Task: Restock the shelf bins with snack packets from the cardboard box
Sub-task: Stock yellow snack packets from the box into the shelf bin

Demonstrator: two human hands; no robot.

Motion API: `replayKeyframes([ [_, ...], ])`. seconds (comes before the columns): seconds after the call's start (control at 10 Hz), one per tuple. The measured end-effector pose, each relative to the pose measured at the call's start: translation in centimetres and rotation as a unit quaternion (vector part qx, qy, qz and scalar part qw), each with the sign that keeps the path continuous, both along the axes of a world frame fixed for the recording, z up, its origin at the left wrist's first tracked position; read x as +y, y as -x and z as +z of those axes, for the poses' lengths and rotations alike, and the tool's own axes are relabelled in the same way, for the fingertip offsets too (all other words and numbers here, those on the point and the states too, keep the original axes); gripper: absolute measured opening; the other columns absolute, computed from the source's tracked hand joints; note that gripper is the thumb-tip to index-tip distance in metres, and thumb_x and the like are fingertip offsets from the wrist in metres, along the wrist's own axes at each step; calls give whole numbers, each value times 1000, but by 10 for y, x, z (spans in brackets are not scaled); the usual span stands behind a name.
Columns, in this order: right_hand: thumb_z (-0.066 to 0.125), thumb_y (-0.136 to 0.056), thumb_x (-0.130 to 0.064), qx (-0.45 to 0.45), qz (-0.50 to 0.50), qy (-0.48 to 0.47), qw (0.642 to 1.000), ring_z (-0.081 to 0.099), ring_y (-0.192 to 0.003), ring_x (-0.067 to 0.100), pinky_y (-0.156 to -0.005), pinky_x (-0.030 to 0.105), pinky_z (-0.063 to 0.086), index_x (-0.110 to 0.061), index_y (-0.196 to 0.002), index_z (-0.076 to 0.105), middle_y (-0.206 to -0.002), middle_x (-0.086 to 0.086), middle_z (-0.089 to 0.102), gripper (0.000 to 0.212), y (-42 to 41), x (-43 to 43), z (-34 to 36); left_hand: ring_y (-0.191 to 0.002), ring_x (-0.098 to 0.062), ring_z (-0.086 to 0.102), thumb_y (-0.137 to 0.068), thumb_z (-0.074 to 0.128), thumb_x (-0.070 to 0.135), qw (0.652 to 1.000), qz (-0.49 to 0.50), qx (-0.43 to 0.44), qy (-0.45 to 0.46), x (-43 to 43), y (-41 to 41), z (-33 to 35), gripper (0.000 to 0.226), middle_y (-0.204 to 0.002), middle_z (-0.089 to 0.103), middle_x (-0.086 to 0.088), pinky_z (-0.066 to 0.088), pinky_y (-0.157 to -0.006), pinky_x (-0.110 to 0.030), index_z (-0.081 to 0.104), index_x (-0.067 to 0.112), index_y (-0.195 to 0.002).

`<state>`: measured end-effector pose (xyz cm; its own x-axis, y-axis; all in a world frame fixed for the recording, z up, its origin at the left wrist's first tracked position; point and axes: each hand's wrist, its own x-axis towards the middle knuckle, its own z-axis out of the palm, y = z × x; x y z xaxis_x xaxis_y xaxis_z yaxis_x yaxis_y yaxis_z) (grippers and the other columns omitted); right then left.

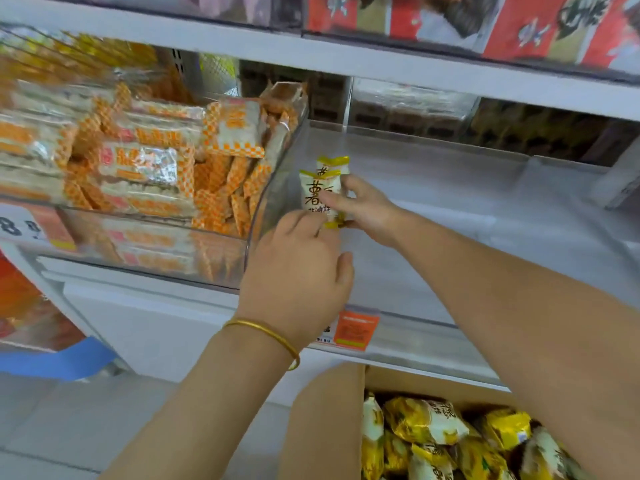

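My right hand [360, 206] grips two white-and-yellow snack packets [320, 188] upright inside a clear, nearly bare shelf bin [450, 202]. My left hand [298, 271], with a gold bangle on the wrist, reaches up beside it and its fingertips touch the lower edge of the packets. Below, at the bottom right, an open cardboard box [329, 420] holds several yellow-and-white snack packets [426, 420].
A clear bin [138, 216] packed with orange-checked packets stands directly left of the bare bin. Dark packets [398, 109] fill the bins behind. An orange price tag [356, 329] hangs on the shelf front. Red packages [519, 26] line the shelf above.
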<state>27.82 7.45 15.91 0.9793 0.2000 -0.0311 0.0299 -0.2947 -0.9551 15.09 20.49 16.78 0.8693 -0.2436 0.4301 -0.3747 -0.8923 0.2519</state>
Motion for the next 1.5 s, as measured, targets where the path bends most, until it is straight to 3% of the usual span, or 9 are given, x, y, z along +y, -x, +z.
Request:
replayKeyframes([
  [0.1,76,-74,-38,-18,-17,8,1000,62,-106,22,-89,35,55,-27,-91,64,-127,17,54,23,-3,10,0,-103,-32,60,-79,33,36,1000,4,-9,7,-1,-1,1,51,-105,67,-11,53,-77,-42,73,6,-90],
  [0.2,69,-84,-33,-39,-45,2,998,61,-96,14,-73,19,54,-19,-111,53,-117,9,57,35,-4,18,-7,-101,-30,61,-78,35,36,1000,7,-12,6,0,-1,0,49,-101,68,-8,53,-72,-38,73,8,-87],
  [0.4,60,-93,-31,-60,-118,64,989,49,-103,18,-89,36,45,-9,-127,28,-102,-7,43,51,1,21,-10,-102,-26,60,-79,32,37,1000,3,-10,5,1,0,0,48,-99,67,-4,51,-69,-35,73,12,-90],
  [0.6,37,-103,-23,-37,-82,153,984,57,-86,13,-72,21,50,-16,-104,49,-97,2,59,14,-1,29,-9,-110,-24,54,-81,28,39,999,-9,-24,33,0,2,1,54,-115,63,-2,48,-77,-35,65,14,-111],
  [0.9,65,-85,1,52,-39,20,998,49,-109,14,-77,21,46,-18,-150,12,-118,-1,48,85,1,24,-5,-107,-23,57,-82,30,38,999,-12,-37,24,2,3,0,50,-111,66,-2,49,-77,-34,67,15,-108],
  [1.1,56,-92,-4,68,-103,96,988,39,-133,35,-98,38,40,-12,-151,11,-151,17,29,75,15,29,11,-100,-27,57,-85,31,34,995,-38,-57,68,2,2,3,48,-108,67,-5,51,-78,-40,67,13,-109],
  [1.3,58,-90,2,-77,-137,-3,988,57,-96,19,-62,25,51,-9,-128,49,-126,14,54,41,115,-9,60,-85,-30,60,-89,49,15,956,-117,-235,132,-4,49,23,27,-97,67,-7,45,-73,-42,67,6,-107],
  [1.4,56,-91,3,-141,-118,-44,982,66,-68,15,-53,31,54,-18,-100,59,-98,9,64,23,212,-45,62,-82,-28,59,-88,49,15,966,-161,-170,107,-10,83,-1,25,-92,67,-6,47,-71,-38,68,6,-101],
  [1.5,57,-92,0,-43,-101,47,993,67,-60,16,-50,27,53,-24,-91,61,-90,4,67,25,272,-82,8,-80,-29,61,-84,44,21,979,-200,-35,26,-24,105,-37,29,-88,67,-5,52,-64,-36,69,11,-96],
])
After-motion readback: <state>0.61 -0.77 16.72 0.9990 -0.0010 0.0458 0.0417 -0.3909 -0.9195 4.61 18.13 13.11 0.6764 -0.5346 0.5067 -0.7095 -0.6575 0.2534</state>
